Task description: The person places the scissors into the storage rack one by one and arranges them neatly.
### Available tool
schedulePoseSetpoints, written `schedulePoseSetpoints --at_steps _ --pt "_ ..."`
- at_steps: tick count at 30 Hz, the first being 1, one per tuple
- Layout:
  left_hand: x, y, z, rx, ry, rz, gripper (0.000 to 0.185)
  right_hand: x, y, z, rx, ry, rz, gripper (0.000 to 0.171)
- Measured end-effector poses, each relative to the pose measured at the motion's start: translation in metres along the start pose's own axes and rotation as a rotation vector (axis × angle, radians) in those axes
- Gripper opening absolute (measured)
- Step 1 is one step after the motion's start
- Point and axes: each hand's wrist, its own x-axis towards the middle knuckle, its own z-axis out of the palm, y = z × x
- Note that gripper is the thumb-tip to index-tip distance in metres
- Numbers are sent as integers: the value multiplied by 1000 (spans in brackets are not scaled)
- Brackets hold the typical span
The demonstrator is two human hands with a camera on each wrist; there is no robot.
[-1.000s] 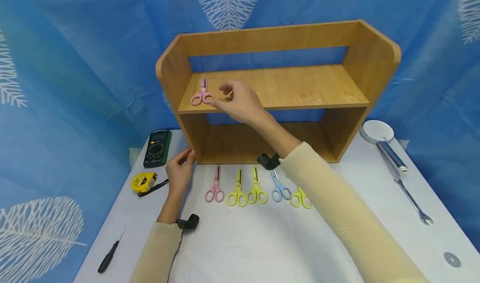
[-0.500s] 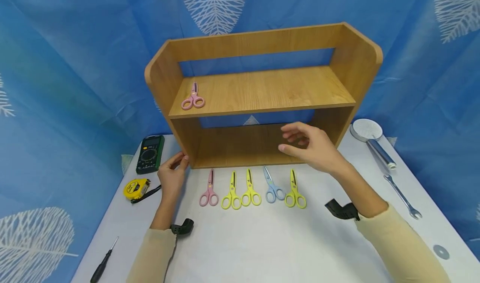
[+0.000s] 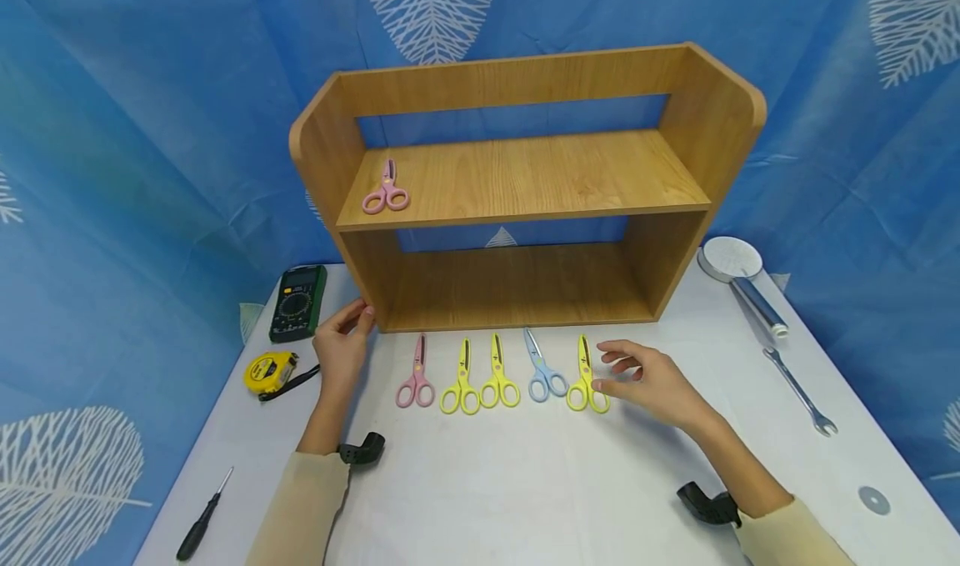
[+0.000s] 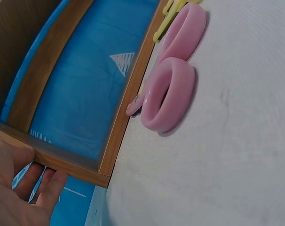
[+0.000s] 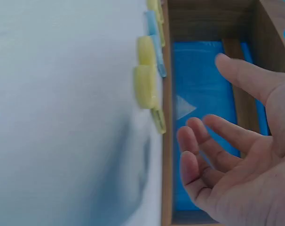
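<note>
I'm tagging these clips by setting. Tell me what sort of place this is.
Probably a staged tabletop set, not a real workshop: a blue leaf-print backdrop hangs behind a white table carrying a wooden shelf, a neat row of scissors and scattered tools such as a multimeter.

Five scissors (image 3: 501,374) lay in a row along the shelf's (image 3: 517,182) front edge, with narrow gaps between them. The table (image 3: 525,491) lay bare toward its near edge. One pink pair (image 3: 386,191) occupied the upper board's left end.
</note>
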Motion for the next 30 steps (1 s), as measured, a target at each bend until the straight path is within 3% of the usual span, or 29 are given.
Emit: schedulePoseSetpoints --at_steps 8,19,26,30 --pt "1 0 0 -2 5 -13 33 -7 15 17 -42 -68 79 60" --pt "0 1 1 -34 2 -30 33 -7 11 26 -107 -12 92 45" --pt "-1 0 1 -28 -4 -39 35 -11 4 17 4 20 167 39" --pt "0 -1 0 -12 3 -40 33 -12 -8 8 42 60 134 38"
